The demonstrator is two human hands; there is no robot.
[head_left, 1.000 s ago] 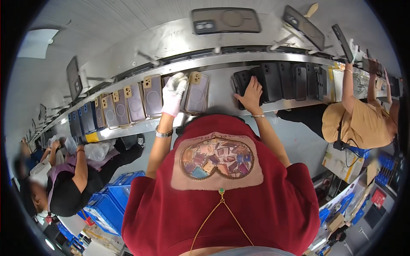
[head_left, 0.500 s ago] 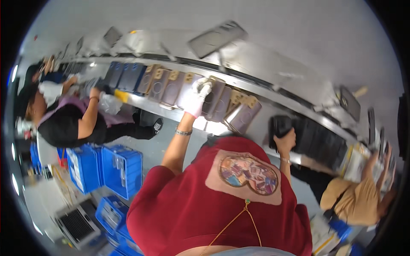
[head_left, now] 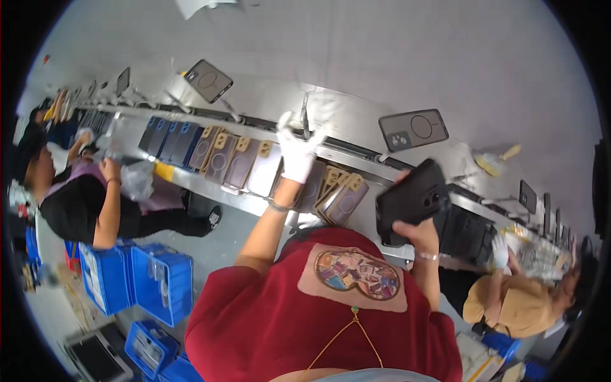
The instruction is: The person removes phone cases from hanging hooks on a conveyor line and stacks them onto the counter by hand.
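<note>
My left hand (head_left: 298, 156), in a white glove, reaches above the row of cases with its fingers spread and nothing in them. Close to its fingertips stands a thin metal holder (head_left: 306, 113) on the rail. My bare right hand (head_left: 420, 235) is closed on a black phone case (head_left: 414, 200) with a camera opening; more than one may be stacked there, I cannot tell. Beneath my left hand, brownish cases with gold camera frames (head_left: 242, 164) lean in a row on the ledge. A dark-edged case (head_left: 414, 129) sits on a holder beyond my right hand.
Blue-framed cases (head_left: 172, 141) stand farther left, and black ones (head_left: 468, 232) lie at right. Another case (head_left: 209, 81) is held up along the metal rail (head_left: 350, 153). Co-workers are at left (head_left: 83, 197) and right (head_left: 515, 296). Blue crates (head_left: 162, 283) stand behind.
My left hand has gone from the row of cases up toward the rail, its fingers opening. My right hand has lifted the black case from the ledge. The held-up cases have shifted along the rail.
</note>
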